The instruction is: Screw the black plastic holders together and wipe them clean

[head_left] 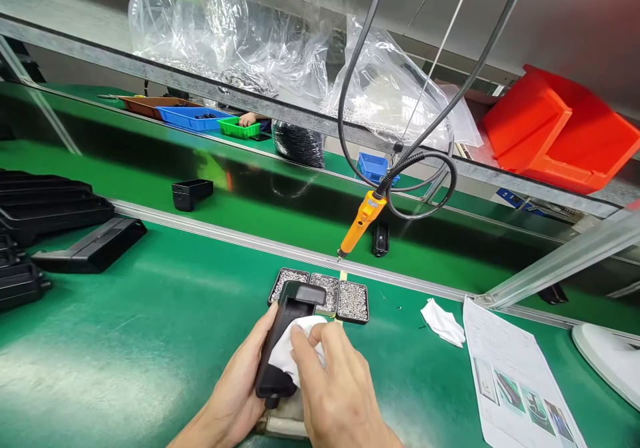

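The elongated black plastic housing [281, 323] is matte, with a recessed face and a rounded, smoother upper end. It sits tilted above the green tabletop [175, 341], its left side gripped by the left hand [244, 369]. The right hand [335, 385] pinches a crumpled white cloth [286, 349] against the face. Beyond stand three black trays [353, 321] of small silvery parts.

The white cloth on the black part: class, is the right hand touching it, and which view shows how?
Touching. The head view shows the right hand with its fingertips directly on the white cloth, over the black part.
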Demonstrator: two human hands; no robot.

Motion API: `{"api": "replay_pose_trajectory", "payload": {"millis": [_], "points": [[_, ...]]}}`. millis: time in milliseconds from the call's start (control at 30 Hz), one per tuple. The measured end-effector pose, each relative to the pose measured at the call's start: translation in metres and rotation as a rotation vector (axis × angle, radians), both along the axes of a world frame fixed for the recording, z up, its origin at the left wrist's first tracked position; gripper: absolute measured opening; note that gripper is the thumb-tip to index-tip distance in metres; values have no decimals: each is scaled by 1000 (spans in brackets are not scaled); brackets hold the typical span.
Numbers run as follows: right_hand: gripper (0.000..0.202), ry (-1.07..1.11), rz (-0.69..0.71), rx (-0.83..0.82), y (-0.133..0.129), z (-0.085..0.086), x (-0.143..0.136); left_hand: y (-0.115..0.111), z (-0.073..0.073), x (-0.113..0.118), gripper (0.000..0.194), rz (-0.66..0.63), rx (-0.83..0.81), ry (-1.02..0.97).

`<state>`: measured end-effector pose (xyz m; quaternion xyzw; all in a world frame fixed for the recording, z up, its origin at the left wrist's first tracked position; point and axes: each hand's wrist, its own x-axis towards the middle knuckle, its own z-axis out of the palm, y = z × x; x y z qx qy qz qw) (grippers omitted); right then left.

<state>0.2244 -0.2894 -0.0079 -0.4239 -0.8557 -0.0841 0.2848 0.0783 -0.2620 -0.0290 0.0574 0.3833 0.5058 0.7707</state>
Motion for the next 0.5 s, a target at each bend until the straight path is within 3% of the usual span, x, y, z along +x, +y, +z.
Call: {"api": "replay_pose_trajectory", "payload": {"millis": [133, 267, 400, 500], "points": [[38, -2, -44, -65, -1, -2, -5, 1, -5, 0, 35, 4, 19, -4], [23, 179, 114, -138, 0, 27, 12, 3, -14, -3, 40, -28, 38, -59], [22, 257, 71, -1, 5, 56, 57, 7, -16, -6, 45, -18, 143, -14], [22, 80, -119, 226, 14, 46, 111, 11, -13, -7, 41, 17, 208, -56]]}}
